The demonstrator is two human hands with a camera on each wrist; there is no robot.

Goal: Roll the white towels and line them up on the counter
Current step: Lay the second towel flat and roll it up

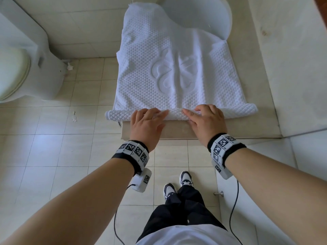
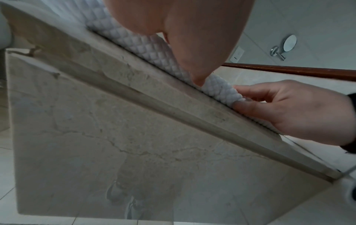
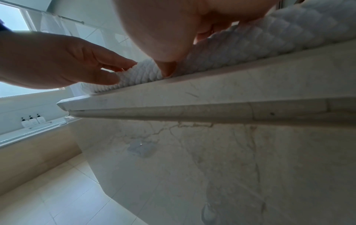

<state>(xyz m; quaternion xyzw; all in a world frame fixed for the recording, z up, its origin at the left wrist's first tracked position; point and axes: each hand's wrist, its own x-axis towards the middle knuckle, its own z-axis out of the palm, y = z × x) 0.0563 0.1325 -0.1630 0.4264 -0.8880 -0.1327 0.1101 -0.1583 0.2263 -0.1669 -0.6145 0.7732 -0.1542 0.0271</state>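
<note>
A white waffle-textured towel [image 1: 177,68] lies spread over the marble counter [image 1: 177,130], its far end draped into the sink basin [image 1: 200,15]. Its near edge is turned into a thin roll [image 1: 120,114] along the counter's front edge. My left hand [image 1: 150,117] and right hand [image 1: 200,114] sit side by side on the middle of that roll. In the left wrist view the right hand [image 2: 289,109] pinches the roll [image 2: 146,47] between thumb and fingers. The right wrist view shows the left hand [image 3: 67,60] pinching the roll [image 3: 260,42] the same way.
A toilet [image 1: 26,64] stands on the tiled floor to the left of the counter. A marble ledge and wall [image 1: 292,68] border the counter on the right. Three small bottles [image 3: 32,121] stand on a far sill. The roll's ends overhang both sides.
</note>
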